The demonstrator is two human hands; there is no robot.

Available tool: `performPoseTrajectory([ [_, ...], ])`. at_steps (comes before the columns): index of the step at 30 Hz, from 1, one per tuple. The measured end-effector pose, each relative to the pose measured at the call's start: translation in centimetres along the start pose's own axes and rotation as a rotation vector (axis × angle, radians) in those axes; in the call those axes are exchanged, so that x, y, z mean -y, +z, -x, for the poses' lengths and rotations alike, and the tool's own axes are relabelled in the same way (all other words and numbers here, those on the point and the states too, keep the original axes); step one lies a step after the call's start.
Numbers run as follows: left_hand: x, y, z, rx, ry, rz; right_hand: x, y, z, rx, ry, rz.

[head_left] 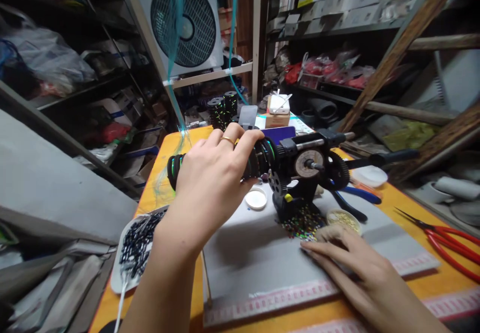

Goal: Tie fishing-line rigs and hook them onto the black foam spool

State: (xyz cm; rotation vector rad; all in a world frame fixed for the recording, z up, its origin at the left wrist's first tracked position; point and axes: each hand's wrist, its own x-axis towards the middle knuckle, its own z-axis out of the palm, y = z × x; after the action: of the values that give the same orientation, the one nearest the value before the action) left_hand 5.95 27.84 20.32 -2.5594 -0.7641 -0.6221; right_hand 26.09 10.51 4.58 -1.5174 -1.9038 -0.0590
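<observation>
Black, ribbed cylinder (264,155) with green bands: set at the left end of a black geared machine (308,163) with a round dial, above a grey board (240,273) on a yellow counter (270,323). Left hand (215,168): laid over the cylinder, fingers wrapped round, thumb at the near underside; hold on the cylinder evident. Right hand (369,268): low over the board, fingers extended, tips just beside a pile of multicoloured beads (303,225); cannot tell whether holding any. Round dish (360,225) of pale beads: just beyond the right hand, partly hidden. White lid (256,199): flat, near the machine base. Blue-handled pliers (360,193): right of the machine. Red-handled tool (448,238): at far right, directly on the counter. White tray (119,284) of dark pieces: left of the board, partly behind the left forearm.
</observation>
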Motion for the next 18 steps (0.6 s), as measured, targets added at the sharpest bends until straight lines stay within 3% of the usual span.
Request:
performPoseTrajectory([
  [4,0.0,0.1,0.0,0.002,0.019,-0.013,0.0,-0.5,0.2,-0.022,0.034,0.005],
  [18,0.8,0.6,0.4,-0.085,0.050,0.057,-0.2,-0.4,-2.0,0.110,-0.046,-0.076],
])
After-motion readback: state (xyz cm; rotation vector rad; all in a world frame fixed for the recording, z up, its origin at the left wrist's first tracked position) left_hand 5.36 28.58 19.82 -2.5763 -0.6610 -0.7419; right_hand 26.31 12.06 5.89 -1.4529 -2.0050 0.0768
